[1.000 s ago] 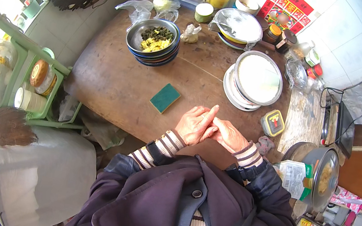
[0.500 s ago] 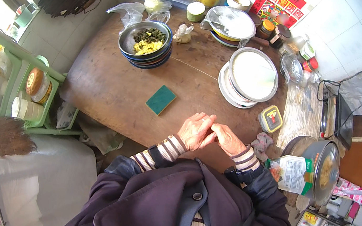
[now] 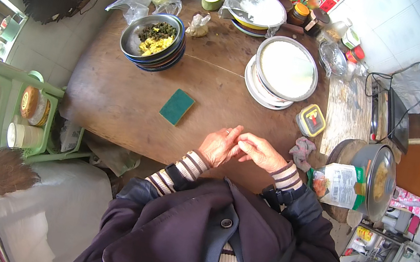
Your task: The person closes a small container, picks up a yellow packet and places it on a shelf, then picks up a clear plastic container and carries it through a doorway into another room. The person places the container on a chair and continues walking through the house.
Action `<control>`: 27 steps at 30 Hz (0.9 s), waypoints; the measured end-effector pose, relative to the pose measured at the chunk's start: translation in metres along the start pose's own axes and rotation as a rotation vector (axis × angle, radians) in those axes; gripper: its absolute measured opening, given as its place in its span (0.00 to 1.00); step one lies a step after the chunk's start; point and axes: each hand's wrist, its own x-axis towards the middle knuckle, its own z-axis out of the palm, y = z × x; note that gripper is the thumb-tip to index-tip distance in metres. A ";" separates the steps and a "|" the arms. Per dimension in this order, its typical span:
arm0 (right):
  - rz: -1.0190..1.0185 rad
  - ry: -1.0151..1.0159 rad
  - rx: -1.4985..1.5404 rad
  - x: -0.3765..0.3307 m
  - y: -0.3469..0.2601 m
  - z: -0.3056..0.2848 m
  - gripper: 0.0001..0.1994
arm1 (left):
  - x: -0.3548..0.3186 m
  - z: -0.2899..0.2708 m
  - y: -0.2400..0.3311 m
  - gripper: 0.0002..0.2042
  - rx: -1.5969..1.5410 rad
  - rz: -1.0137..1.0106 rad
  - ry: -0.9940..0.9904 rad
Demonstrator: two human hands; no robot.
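Note:
My left hand (image 3: 219, 145) and my right hand (image 3: 261, 152) meet over the near edge of the brown wooden table (image 3: 114, 103), fingertips touching each other. Neither hand holds anything that I can see. A ring shows on a finger of the left hand. A green sponge (image 3: 177, 107) lies flat on the table a little ahead and to the left of my left hand. A crumpled pinkish cloth (image 3: 302, 151) lies just right of my right hand. Striped cuffs and a dark jacket cover my arms.
A metal bowl of green and yellow food (image 3: 152, 42) stands far left. A stack of round plates (image 3: 283, 71) stands far right, with a small yellow-lidded box (image 3: 311, 120) near it. Jars and covered dishes line the back. A pot (image 3: 369, 170) and a green rack (image 3: 28, 110) flank the table.
My hands have stayed together at the table's near edge, shifting slightly against each other. The view has tilted a little, so the table appears lower in the picture.

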 end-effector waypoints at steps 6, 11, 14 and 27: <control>0.048 0.001 0.006 -0.008 -0.001 -0.011 0.21 | 0.000 0.003 -0.001 0.19 0.029 0.027 0.008; 0.083 0.016 0.014 -0.009 0.006 -0.011 0.21 | -0.001 0.006 -0.002 0.18 0.027 0.005 -0.025; 0.105 0.034 0.056 -0.009 0.012 -0.013 0.21 | -0.002 0.007 -0.003 0.18 0.034 -0.004 -0.036; 0.163 0.186 0.142 -0.015 0.033 -0.031 0.17 | 0.000 0.014 -0.006 0.18 0.045 -0.054 -0.049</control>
